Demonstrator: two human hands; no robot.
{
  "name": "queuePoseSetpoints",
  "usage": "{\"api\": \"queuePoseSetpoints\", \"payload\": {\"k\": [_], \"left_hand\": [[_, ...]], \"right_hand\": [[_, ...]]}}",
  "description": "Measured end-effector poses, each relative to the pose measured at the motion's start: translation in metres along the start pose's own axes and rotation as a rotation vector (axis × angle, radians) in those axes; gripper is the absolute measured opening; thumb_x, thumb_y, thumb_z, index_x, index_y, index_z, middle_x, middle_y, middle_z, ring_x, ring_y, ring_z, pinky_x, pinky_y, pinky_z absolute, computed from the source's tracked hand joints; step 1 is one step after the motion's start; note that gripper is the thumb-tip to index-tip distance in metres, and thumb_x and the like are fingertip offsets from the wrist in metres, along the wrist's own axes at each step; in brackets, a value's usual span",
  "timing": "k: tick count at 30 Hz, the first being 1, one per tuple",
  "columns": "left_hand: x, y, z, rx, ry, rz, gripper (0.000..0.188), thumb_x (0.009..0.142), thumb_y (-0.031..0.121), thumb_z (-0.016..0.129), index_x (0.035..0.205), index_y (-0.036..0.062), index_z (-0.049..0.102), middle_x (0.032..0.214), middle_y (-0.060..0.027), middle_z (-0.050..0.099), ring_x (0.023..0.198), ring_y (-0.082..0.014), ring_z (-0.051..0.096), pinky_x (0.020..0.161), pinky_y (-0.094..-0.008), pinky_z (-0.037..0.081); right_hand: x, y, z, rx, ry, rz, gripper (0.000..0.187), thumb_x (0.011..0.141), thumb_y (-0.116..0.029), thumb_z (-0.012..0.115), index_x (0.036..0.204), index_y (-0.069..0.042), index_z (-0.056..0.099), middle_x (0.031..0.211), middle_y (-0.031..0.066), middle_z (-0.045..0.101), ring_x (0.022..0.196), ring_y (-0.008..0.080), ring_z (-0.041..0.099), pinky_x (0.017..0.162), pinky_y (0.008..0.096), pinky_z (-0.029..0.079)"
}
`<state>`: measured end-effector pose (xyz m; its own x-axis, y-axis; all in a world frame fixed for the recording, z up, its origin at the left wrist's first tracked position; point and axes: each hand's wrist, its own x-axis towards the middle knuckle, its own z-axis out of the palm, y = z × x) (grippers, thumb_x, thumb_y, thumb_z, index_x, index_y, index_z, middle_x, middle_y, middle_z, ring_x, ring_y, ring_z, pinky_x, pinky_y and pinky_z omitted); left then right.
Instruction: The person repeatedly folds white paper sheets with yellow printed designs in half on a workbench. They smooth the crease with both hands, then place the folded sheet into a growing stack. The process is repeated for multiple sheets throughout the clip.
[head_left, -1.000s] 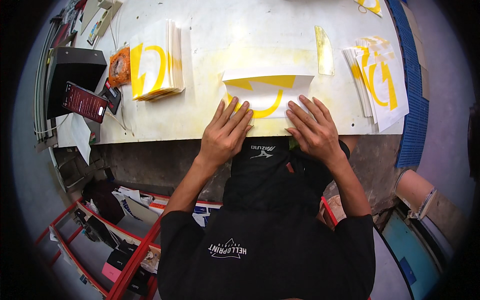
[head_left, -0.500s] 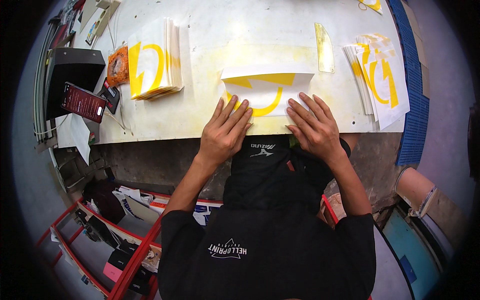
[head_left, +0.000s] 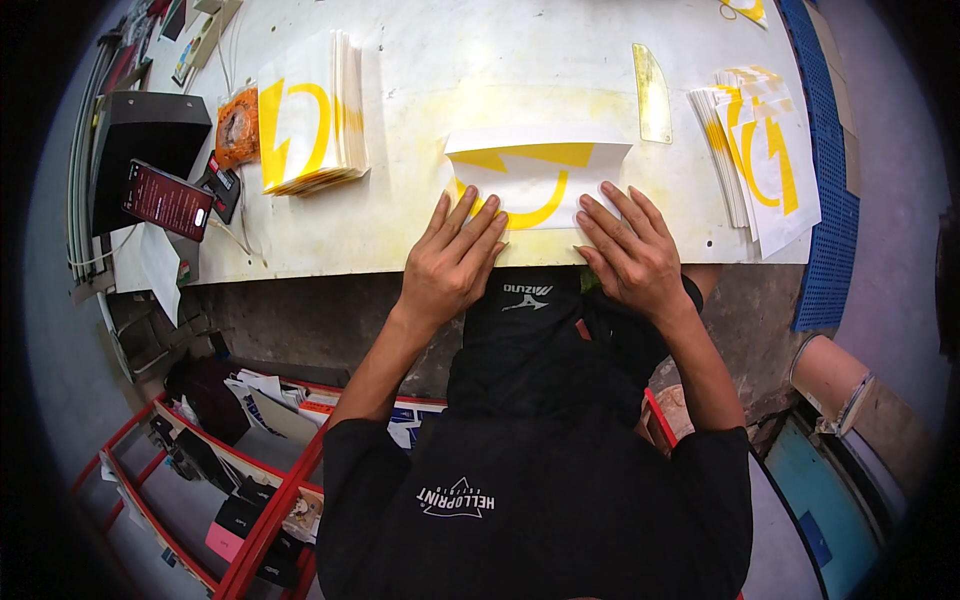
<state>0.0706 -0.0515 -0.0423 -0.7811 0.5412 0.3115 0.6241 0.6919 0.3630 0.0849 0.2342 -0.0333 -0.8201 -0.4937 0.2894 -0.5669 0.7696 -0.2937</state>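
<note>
A white paper sheet with a yellow print (head_left: 535, 172) lies folded on the white table near its front edge, its far edge standing up a little. My left hand (head_left: 452, 250) lies flat on the sheet's left part, fingers stretched away from me. On the right part rests my right hand (head_left: 635, 252), its fingers also stretched out and spread. The fingers hide the sheet's near corners. Beyond the right hand a yellowish flat plate with one curved edge (head_left: 653, 95) lies on the table.
Left on the table stands a stack of folded yellow-and-white papers (head_left: 315, 120), beside an orange bundle (head_left: 238, 128). A phone (head_left: 165, 200) leans by a black box (head_left: 150, 125). More folded papers (head_left: 755, 160) lie fanned at the right, near a blue perforated strip (head_left: 825, 200).
Both hands stay flat on the sheet, with hardly any movement. The whole view has shifted very slightly.
</note>
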Motion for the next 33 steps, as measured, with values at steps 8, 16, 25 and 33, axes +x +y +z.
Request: {"api": "queuePoseSetpoints", "payload": {"k": [8, 16, 25, 33], "left_hand": [[-0.0002, -0.0004, 0.0005, -0.002, -0.004, 0.002, 0.035, 0.09, 0.013, 0.076, 0.124, 0.0031, 0.073, 0.138, -0.0136, 0.068, 0.136, -0.0381, 0.058, 0.116, -0.0558, 0.043], [0.0004, 0.0009, -0.0007, 0.0, -0.002, 0.001, 0.035, 0.091, 0.012, 0.076, 0.124, 0.0029, 0.073, 0.138, -0.0137, 0.068, 0.136, -0.0383, 0.057, 0.116, -0.0558, 0.043], [0.0012, 0.0008, -0.0011, 0.001, 0.008, 0.001, 0.034, 0.09, 0.012, 0.076, 0.123, 0.0026, 0.073, 0.136, -0.0139, 0.069, 0.135, -0.0383, 0.059, 0.115, -0.056, 0.044], [0.0012, 0.0003, 0.0005, -0.001, 0.012, -0.004, 0.032, 0.091, 0.013, 0.076, 0.122, 0.0028, 0.074, 0.134, -0.0138, 0.07, 0.134, -0.0378, 0.06, 0.115, -0.0555, 0.044]], "right_hand": [[-0.0001, 0.0003, 0.001, -0.007, 0.017, -0.005, 0.034, 0.092, -0.024, 0.075, 0.122, -0.006, 0.076, 0.141, 0.0058, 0.067, 0.139, 0.0296, 0.055, 0.12, 0.0489, 0.039], [0.0002, 0.0005, 0.0011, 0.005, 0.025, 0.003, 0.033, 0.091, -0.023, 0.076, 0.12, -0.007, 0.077, 0.139, 0.0054, 0.069, 0.139, 0.0291, 0.056, 0.12, 0.0483, 0.039], [0.0011, 0.0003, 0.0008, 0.008, 0.031, 0.006, 0.033, 0.091, -0.023, 0.077, 0.12, -0.007, 0.077, 0.137, 0.0057, 0.07, 0.139, 0.0289, 0.056, 0.12, 0.0477, 0.039], [0.0001, 0.0005, 0.0015, 0.003, 0.022, 0.013, 0.033, 0.092, -0.024, 0.076, 0.121, -0.007, 0.077, 0.137, 0.0057, 0.07, 0.139, 0.0285, 0.056, 0.12, 0.0477, 0.038]]}}
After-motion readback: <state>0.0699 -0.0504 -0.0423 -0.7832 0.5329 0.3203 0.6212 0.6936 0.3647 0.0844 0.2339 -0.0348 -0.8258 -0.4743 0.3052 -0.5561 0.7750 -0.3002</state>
